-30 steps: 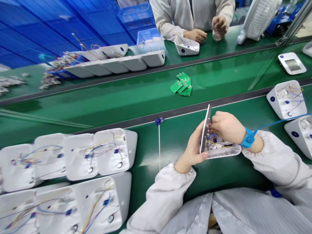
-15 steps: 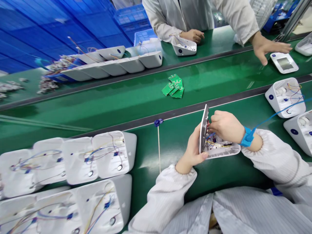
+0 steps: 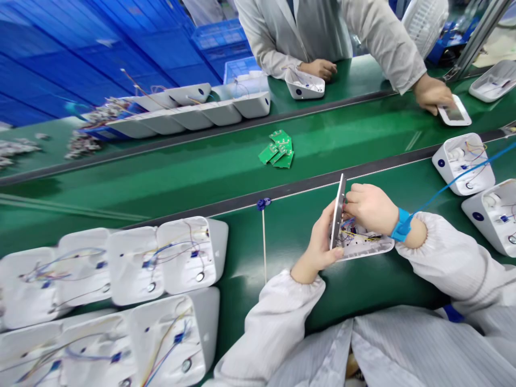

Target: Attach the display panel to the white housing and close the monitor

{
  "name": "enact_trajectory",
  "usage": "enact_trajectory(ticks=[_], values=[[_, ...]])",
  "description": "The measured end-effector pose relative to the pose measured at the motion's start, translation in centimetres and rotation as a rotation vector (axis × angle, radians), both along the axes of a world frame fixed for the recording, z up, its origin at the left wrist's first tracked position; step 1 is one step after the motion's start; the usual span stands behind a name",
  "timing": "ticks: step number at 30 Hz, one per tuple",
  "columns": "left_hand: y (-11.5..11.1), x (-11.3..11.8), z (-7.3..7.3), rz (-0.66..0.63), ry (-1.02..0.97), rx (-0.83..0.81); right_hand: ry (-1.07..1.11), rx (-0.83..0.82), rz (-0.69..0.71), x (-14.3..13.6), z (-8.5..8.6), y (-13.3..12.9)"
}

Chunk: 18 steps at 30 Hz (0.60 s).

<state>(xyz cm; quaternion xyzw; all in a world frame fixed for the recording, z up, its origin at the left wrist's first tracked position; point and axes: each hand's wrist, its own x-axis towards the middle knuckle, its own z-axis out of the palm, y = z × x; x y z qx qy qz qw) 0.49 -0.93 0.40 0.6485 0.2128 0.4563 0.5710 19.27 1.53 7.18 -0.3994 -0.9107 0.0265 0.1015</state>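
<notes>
Left hand: the left hand (image 3: 318, 244) is closed on the cover panel (image 3: 337, 212), thumb at the lower edge and fingers behind it; the panel stands on edge, near upright, its thin side toward the camera
Right hand: the right hand (image 3: 371, 207) is curled with fingertips pressed together against the inner face of the panel; what they pinch is hidden by the fingers, cannot tell; a blue wrist strap (image 3: 400, 225) circles the wrist, its blue cord (image 3: 455, 180) running off to the right
Work piece: the open white housing (image 3: 368, 244) lies flat on the near green bench (image 3: 290, 231) directly beneath both hands; coloured wires (image 3: 355, 231) run from it up to the panel; panel and housing are touching at the panel's lower edge
Left of hands: a thin white rod with a blue cap (image 3: 264, 203) lies on the bench; further left, rows of open wired housings (image 3: 161, 263) sit packed edge to edge
Right of hands: two more open housings (image 3: 463, 161) stand near the bench edge
Conveyor: a small heap of green circuit boards (image 3: 277, 150) rests on the green belt (image 3: 201, 161), well apart from the hands
Far side: a co-worker's hand (image 3: 431, 92) rests on a display unit (image 3: 455, 112); the co-worker's other hand (image 3: 320, 67) sits just beside a white housing (image 3: 304, 83); a row of closed white units (image 3: 193, 110) lines the far bench
</notes>
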Motion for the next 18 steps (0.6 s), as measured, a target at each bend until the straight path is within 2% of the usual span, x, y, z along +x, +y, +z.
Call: enact_trajectory(ticks=[3, 6, 8, 10, 14, 18], values=[[0.0, 0.1, 0.1, -0.012, -0.028, -0.029, 0.07, -0.114, -0.096, 0.7, 0.5, -0.2], [-0.1, 0.3, 0.5, -0.018, -0.026, -0.009, 0.262, -0.279, -0.187, 1.6, 1.8, -0.7], [-0.1, 0.3, 0.7, -0.019, -0.014, 0.013, 0.335, -0.395, -0.197, 1.9, 2.7, -1.3], [0.0, 0.4, 0.7, -0.027, -0.001, 0.026, 0.317, -0.473, -0.181, 1.6, 3.3, -1.9], [0.1, 0.1, 0.3, -0.034, 0.014, 0.042, 0.3, -0.57, -0.162, 0.7, 3.3, -2.5], [0.3, -0.1, 0.0, -0.046, 0.062, 0.086, 0.386, -0.686, -0.27, 0.9, 3.2, -2.5]])
